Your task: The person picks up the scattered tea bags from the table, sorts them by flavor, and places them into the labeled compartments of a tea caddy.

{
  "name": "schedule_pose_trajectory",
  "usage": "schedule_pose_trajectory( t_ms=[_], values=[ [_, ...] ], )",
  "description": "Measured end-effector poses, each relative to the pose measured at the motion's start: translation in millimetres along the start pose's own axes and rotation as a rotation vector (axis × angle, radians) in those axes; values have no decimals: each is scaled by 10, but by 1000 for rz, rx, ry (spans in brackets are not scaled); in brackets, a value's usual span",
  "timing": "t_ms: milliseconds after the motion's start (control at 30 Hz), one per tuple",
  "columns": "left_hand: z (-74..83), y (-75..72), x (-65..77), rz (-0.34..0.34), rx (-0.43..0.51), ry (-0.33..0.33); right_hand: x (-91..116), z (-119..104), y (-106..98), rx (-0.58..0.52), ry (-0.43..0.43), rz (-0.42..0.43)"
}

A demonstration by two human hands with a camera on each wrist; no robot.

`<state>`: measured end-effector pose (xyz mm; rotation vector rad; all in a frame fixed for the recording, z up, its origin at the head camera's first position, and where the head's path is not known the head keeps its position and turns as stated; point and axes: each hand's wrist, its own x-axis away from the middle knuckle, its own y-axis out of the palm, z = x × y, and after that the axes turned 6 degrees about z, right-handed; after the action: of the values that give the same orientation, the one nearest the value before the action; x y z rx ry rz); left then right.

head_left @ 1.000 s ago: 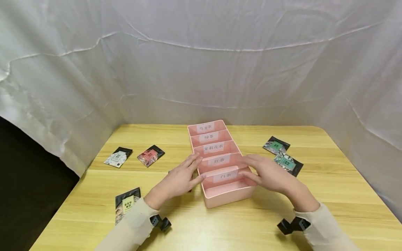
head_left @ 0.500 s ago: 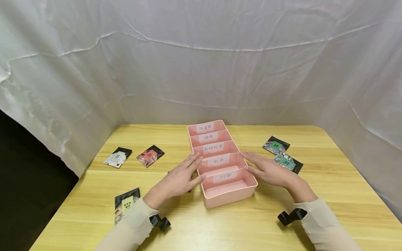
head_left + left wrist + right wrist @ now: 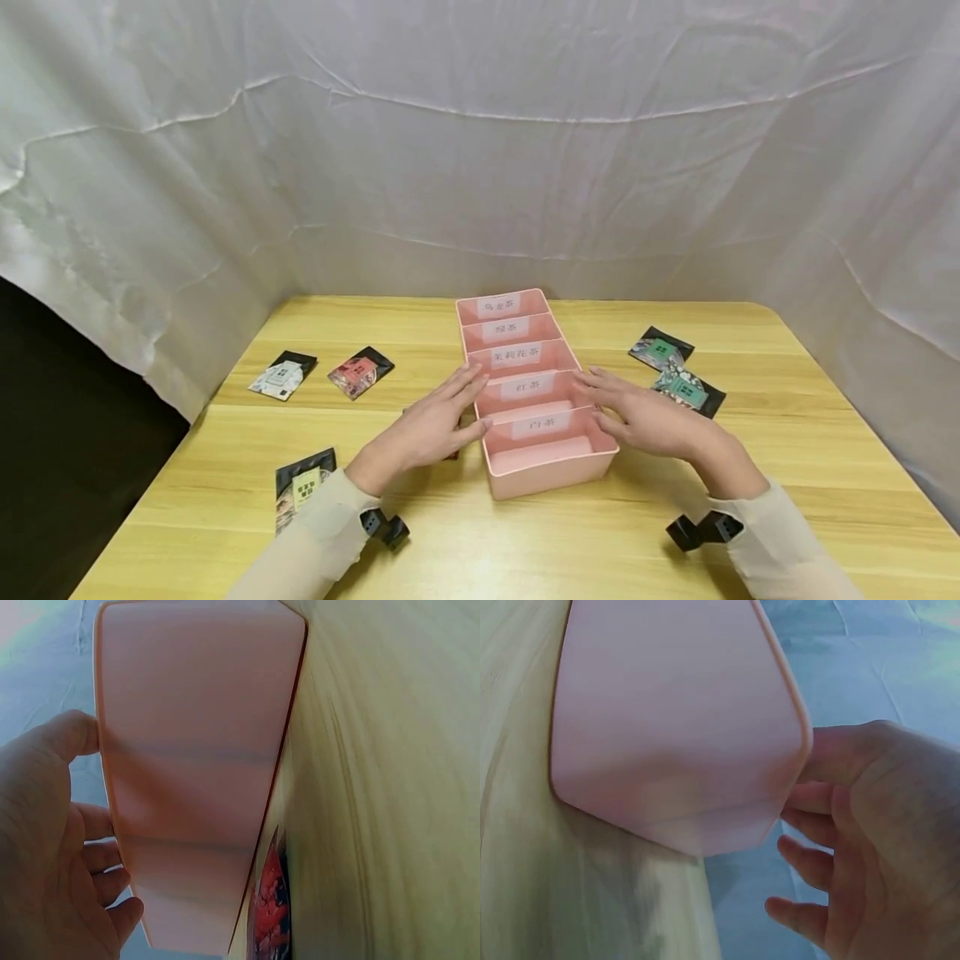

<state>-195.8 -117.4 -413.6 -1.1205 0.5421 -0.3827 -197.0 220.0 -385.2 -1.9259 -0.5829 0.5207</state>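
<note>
A long pink divided box [image 3: 551, 479] with white Chinese-character labels on its dividers stands at the middle of the table. My left hand [image 3: 423, 429] lies along its left side, thumb and fingertips at the rim, fingers fairly straight. On the opposite side, my right hand [image 3: 648, 417] has its fingertips at the right rim, with fingers extended. Both wrist views show the thumb and fingers along the rim of the pink box [image 3: 191, 780]. A red and dark tea packet [image 3: 270, 922] lies beside the box, mostly hidden under my left hand in the head view.
Left on the wooden table [image 3: 562, 550] lie a white-labelled packet [image 3: 281, 375], a red-labelled packet [image 3: 360, 372] and a yellow-green-labelled packet [image 3: 303, 487]. At right, a green-labelled packet [image 3: 660, 347] touches a teal-labelled one [image 3: 686, 390]. A pale curtain [image 3: 480, 167] surrounds the table.
My right hand has drawn back from over the box's near compartments to its right rim. The box's far end has shifted slightly right. My left hand has hardly moved.
</note>
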Motion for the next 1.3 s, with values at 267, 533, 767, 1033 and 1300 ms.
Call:
schedule_pose_trajectory(
  t_ms=[267, 533, 767, 1033, 1300],
  values=[
    [-82, 26, 1, -38, 62, 36, 154, -75, 65, 53, -17, 8],
    [-142, 22, -82, -74, 68, 116, 320, -126, 105, 139, -21, 71],
    [-145, 3, -125, -59, -20, 217, 403, -252, 42, 154, -1, 34],
    [-104, -55, -116, -40, -97, 255, 372, -234, -76, 136, -74, 86],
    [-92, -65, -140, -27, -105, 228, 299, 238, -202, 50, 69, 257]
  ],
)
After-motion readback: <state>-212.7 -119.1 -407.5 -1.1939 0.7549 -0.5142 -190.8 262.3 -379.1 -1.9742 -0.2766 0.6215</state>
